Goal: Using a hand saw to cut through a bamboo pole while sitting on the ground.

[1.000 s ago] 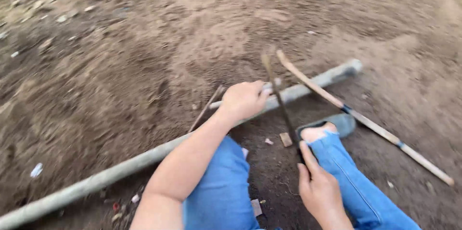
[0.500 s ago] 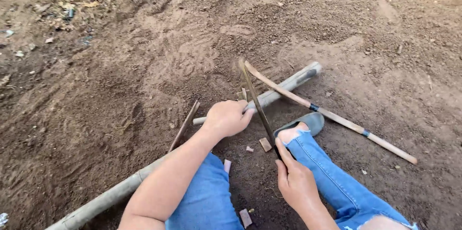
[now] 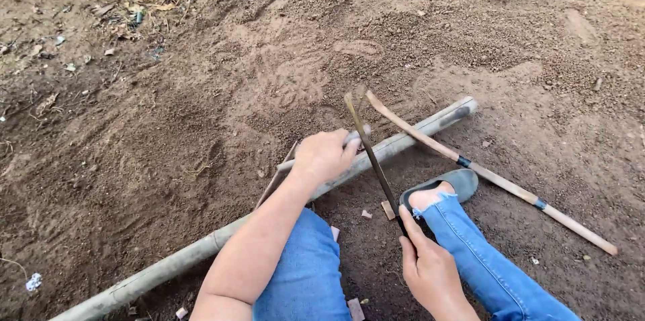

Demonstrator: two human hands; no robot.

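Left hand (image 3: 324, 156) is pressing down on the long bamboo pole (image 3: 396, 143) lying across the dirt; right hand (image 3: 428, 268) is gripping a thin dark blade (image 3: 371, 153), probably a saw, across it.

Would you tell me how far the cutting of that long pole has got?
Done: small wood chips lie on the soil. In hand: left hand pins the long grey bamboo pole; right hand holds a thin dark blade across it. Left: the pole looks unsevered.

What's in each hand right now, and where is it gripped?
Right hand grips the thin dark blade by its near handle end. Left hand presses on the long pole, partway along it.
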